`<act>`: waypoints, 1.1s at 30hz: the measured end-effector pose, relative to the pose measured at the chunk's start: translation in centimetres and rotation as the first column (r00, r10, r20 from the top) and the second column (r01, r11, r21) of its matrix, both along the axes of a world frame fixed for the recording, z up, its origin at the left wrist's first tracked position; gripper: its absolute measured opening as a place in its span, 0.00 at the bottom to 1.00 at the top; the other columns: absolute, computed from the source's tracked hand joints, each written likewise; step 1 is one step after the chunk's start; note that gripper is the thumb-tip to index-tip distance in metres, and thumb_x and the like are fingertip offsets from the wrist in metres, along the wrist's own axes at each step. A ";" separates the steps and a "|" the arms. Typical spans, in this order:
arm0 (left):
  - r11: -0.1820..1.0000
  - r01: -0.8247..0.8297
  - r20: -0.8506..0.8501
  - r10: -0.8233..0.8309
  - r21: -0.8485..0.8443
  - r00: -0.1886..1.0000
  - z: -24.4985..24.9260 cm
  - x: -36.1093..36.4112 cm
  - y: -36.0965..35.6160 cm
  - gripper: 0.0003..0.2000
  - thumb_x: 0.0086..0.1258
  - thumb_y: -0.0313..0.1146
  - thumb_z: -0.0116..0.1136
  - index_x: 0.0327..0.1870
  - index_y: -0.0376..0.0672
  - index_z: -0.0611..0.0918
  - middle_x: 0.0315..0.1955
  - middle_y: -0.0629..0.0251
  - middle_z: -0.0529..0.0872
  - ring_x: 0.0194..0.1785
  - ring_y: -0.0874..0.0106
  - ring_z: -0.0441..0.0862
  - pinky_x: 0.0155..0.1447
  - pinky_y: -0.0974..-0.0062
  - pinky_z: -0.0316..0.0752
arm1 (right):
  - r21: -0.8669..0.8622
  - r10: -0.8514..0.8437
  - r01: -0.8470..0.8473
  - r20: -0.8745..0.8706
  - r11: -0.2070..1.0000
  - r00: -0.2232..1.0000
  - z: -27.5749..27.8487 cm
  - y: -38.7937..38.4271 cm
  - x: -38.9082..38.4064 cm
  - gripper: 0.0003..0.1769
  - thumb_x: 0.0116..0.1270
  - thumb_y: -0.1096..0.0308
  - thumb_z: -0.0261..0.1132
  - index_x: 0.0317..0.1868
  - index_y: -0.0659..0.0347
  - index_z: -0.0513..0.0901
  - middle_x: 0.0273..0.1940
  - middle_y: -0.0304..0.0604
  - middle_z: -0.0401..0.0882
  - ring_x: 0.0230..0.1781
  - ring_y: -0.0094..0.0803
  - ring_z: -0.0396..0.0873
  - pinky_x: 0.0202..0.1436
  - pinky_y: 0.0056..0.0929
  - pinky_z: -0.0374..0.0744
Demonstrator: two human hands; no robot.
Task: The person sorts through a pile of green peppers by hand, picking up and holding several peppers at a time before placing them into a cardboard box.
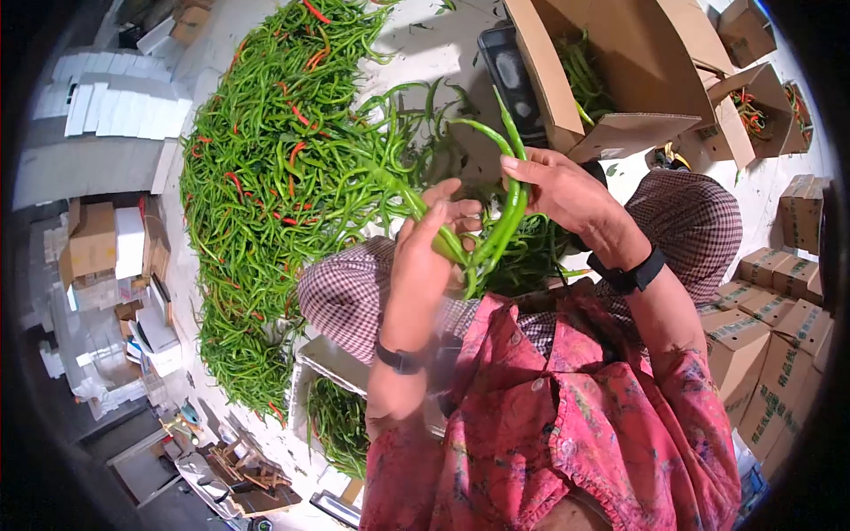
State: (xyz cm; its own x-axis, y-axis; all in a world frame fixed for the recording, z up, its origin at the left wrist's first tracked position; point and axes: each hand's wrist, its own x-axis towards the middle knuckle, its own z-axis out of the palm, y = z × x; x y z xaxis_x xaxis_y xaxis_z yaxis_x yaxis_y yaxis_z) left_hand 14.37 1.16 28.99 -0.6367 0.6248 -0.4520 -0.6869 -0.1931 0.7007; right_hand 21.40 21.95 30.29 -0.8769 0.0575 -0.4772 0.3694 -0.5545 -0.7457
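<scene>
My left hand (pixel 425 237) is closed around several long green chili peppers (pixel 453 246), their ends sticking out past the fingers and partly smeared by motion. Beside it, my right hand (pixel 562 188) pinches a few long green chili peppers (pixel 512 212) between thumb and fingers, tips pointing up. More peppers lie in my lap below the hands, partly hidden by them. Just left of my knees spreads a large heap of green chili peppers (pixel 266 168), with some red ones mixed in.
An open cardboard box (pixel 633 53) with green peppers inside stands at upper right, a black tray (pixel 509 80) beside it. A white crate (pixel 341 363) with peppers is near my left leg. Stacked cartons (pixel 779 354) stand at right; white boxes and clutter fill the far left.
</scene>
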 end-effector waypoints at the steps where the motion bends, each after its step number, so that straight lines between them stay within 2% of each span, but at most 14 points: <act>1: 0.997 0.016 0.002 -0.016 0.075 1.000 0.1 -0.1 0.0 0.20 0.73 0.38 0.54 0.62 0.39 0.71 0.43 0.57 0.85 0.42 0.68 0.81 0.40 0.75 0.76 | 0.010 -0.017 0.017 0.028 1.000 0.999 0.1 -0.2 0.1 0.15 0.69 0.55 0.64 0.39 0.59 0.78 0.30 0.32 0.74 0.27 0.20 0.71 0.32 0.21 0.70; 6: 0.976 0.044 0.001 -0.045 0.215 0.999 -0.2 -0.5 0.2 0.22 0.73 0.36 0.53 0.65 0.37 0.69 0.47 0.54 0.84 0.45 0.65 0.81 0.47 0.70 0.78 | -0.244 -0.124 0.126 0.025 0.962 0.992 -0.2 -0.2 1.5 0.15 0.71 0.55 0.61 0.44 0.59 0.73 0.30 0.35 0.72 0.29 0.29 0.73 0.34 0.28 0.74; 10: 0.992 0.038 0.043 -0.044 0.121 0.998 0.1 -0.2 0.8 0.22 0.75 0.39 0.50 0.65 0.37 0.68 0.53 0.51 0.81 0.53 0.61 0.79 0.56 0.64 0.76 | -0.329 -0.138 0.132 0.005 0.935 0.990 -0.7 -0.4 2.1 0.16 0.71 0.54 0.61 0.46 0.58 0.74 0.31 0.35 0.73 0.30 0.27 0.74 0.32 0.23 0.72; 13: 0.968 0.070 0.189 -0.118 0.240 0.975 -0.8 0.2 1.6 0.25 0.78 0.47 0.43 0.66 0.35 0.67 0.63 0.52 0.73 0.66 0.61 0.70 0.70 0.60 0.66 | 0.171 0.054 -0.040 -0.073 0.984 0.996 -1.3 -3.1 1.6 0.24 0.63 0.54 0.70 0.51 0.62 0.77 0.41 0.40 0.81 0.33 0.24 0.76 0.35 0.23 0.75; 14: 0.968 0.075 0.190 -0.122 0.241 0.974 -1.0 0.3 1.9 0.25 0.78 0.47 0.43 0.66 0.35 0.67 0.63 0.52 0.73 0.66 0.61 0.70 0.70 0.60 0.66 | 0.181 0.150 -0.102 -0.279 0.978 0.949 -0.8 -4.0 1.3 0.29 0.58 0.56 0.74 0.54 0.63 0.76 0.43 0.39 0.82 0.38 0.24 0.78 0.42 0.27 0.77; 16: 0.991 -0.015 0.253 -0.020 0.135 0.967 -1.3 0.7 2.1 0.27 0.79 0.48 0.42 0.66 0.33 0.66 0.63 0.53 0.72 0.66 0.62 0.70 0.70 0.62 0.65 | 0.703 0.219 0.040 -0.274 0.711 0.937 -3.0 -5.4 1.1 0.26 0.57 0.60 0.74 0.53 0.63 0.77 0.42 0.36 0.82 0.42 0.24 0.77 0.48 0.28 0.76; 17: 0.993 0.009 0.231 -0.035 0.114 0.972 -1.3 0.7 2.1 0.27 0.79 0.49 0.40 0.67 0.33 0.66 0.63 0.53 0.73 0.66 0.62 0.71 0.70 0.62 0.65 | 0.701 0.219 0.038 -0.273 0.712 0.937 -3.5 -5.4 1.3 0.26 0.57 0.60 0.74 0.53 0.63 0.77 0.42 0.36 0.82 0.42 0.24 0.77 0.48 0.28 0.76; 19: 0.996 0.027 0.191 -0.044 0.090 0.981 -1.1 0.7 2.1 0.27 0.79 0.49 0.40 0.67 0.33 0.66 0.63 0.53 0.73 0.65 0.63 0.71 0.70 0.62 0.65 | 0.502 0.309 -0.187 -0.171 0.845 0.936 -3.9 -4.9 1.2 0.20 0.59 0.63 0.73 0.49 0.63 0.80 0.41 0.34 0.82 0.41 0.22 0.77 0.48 0.26 0.76; 22: 0.997 0.072 0.175 -0.072 0.010 0.982 -1.0 0.3 0.9 0.27 0.79 0.49 0.40 0.67 0.32 0.65 0.62 0.52 0.74 0.65 0.63 0.71 0.71 0.62 0.64 | 0.043 0.167 -0.162 -0.137 0.986 0.976 -2.1 -2.9 1.2 0.16 0.61 0.64 0.71 0.47 0.61 0.83 0.36 0.31 0.82 0.34 0.19 0.76 0.41 0.22 0.75; 24: 0.979 0.201 -0.166 -0.202 -0.024 0.965 1.7 0.3 0.9 0.25 0.79 0.43 0.44 0.67 0.31 0.65 0.62 0.51 0.73 0.63 0.62 0.73 0.68 0.64 0.68 | 0.024 0.174 -0.172 -0.118 0.985 0.978 -3.0 -1.9 1.1 0.15 0.61 0.65 0.71 0.47 0.60 0.83 0.35 0.30 0.81 0.31 0.16 0.74 0.36 0.17 0.72; 25: 0.946 0.209 -0.243 -0.270 -0.249 0.932 1.7 0.4 0.5 0.23 0.76 0.32 0.49 0.68 0.31 0.64 0.63 0.50 0.72 0.61 0.62 0.76 0.64 0.68 0.73 | -0.050 0.140 -0.148 -0.144 0.988 0.980 -3.2 -1.8 1.1 0.15 0.61 0.65 0.71 0.46 0.61 0.82 0.35 0.31 0.81 0.31 0.16 0.74 0.34 0.16 0.70; 26: 0.946 0.210 -0.241 -0.270 -0.247 0.932 2.7 1.1 0.6 0.23 0.76 0.32 0.49 0.68 0.31 0.64 0.63 0.50 0.72 0.61 0.62 0.76 0.64 0.68 0.73 | -0.123 0.108 -0.129 -0.170 0.984 0.980 -3.4 -1.8 1.1 0.15 0.61 0.65 0.71 0.46 0.61 0.82 0.36 0.32 0.81 0.30 0.15 0.74 0.32 0.15 0.69; 28: 0.950 -0.054 -0.555 -0.132 -0.306 0.822 5.7 2.5 1.2 0.26 0.69 0.27 0.56 0.69 0.39 0.67 0.59 0.54 0.78 0.55 0.71 0.80 0.40 0.85 0.76 | -0.111 0.121 -0.146 -0.207 0.983 0.971 -3.8 -1.8 0.9 0.14 0.62 0.66 0.70 0.47 0.62 0.82 0.37 0.33 0.82 0.29 0.17 0.74 0.32 0.16 0.70; 33: 0.945 -0.112 -0.737 -0.164 -0.309 0.655 2.1 3.7 2.8 0.22 0.69 0.25 0.57 0.65 0.36 0.71 0.58 0.54 0.78 0.50 0.73 0.81 0.46 0.76 0.79 | -0.426 -0.090 0.023 -0.138 0.904 0.986 -6.7 -4.3 0.4 0.14 0.68 0.70 0.63 0.52 0.63 0.79 0.42 0.38 0.82 0.37 0.25 0.80 0.43 0.26 0.81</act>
State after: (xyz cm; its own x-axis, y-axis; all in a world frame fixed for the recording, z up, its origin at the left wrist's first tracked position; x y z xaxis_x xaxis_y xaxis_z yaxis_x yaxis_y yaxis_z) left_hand 18.03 3.94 31.10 -0.8247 0.5656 0.0049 0.0948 0.1296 0.9870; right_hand 21.82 17.65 23.56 -0.9416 -0.0682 -0.3299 0.2300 -0.8458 -0.4815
